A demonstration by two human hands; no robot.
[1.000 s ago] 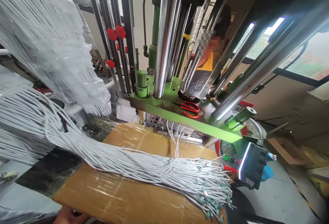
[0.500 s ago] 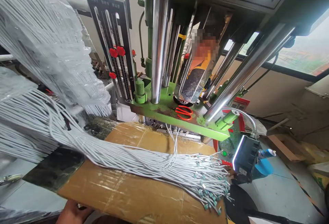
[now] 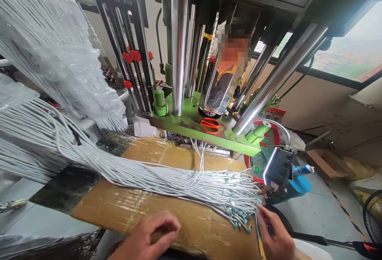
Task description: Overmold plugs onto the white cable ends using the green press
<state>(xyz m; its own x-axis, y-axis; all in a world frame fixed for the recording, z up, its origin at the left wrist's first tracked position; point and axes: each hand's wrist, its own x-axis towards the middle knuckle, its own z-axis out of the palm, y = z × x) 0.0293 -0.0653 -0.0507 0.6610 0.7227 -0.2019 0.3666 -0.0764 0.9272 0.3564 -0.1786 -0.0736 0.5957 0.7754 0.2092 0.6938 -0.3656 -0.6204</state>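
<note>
A thick bundle of white cables [image 3: 167, 180] lies across a taped cardboard sheet [image 3: 125, 208], its ends carrying small teal and metal connectors [image 3: 238, 208]. My left hand [image 3: 149, 236] rests on the cardboard's near edge with its fingers curled, and what they hold, if anything, is hidden. My right hand [image 3: 273, 236] sits at the cardboard's right corner, fingertips touching the connector ends of the cables. A few cables run up into the mould [image 3: 199, 148] under the green machine plate [image 3: 191, 127].
The green press has chrome columns [image 3: 179, 45], with red scissors [image 3: 209, 125] on its plate. More plastic-wrapped cable bundles [image 3: 53, 53] hang at left. A black lamp box [image 3: 279, 172] stands at right. Another person is reflected in the polished metal [image 3: 227, 73].
The view has dropped and pulled back. My left hand moved right along the cardboard's near edge and came up into view. My right hand has come into view at the cable ends.
</note>
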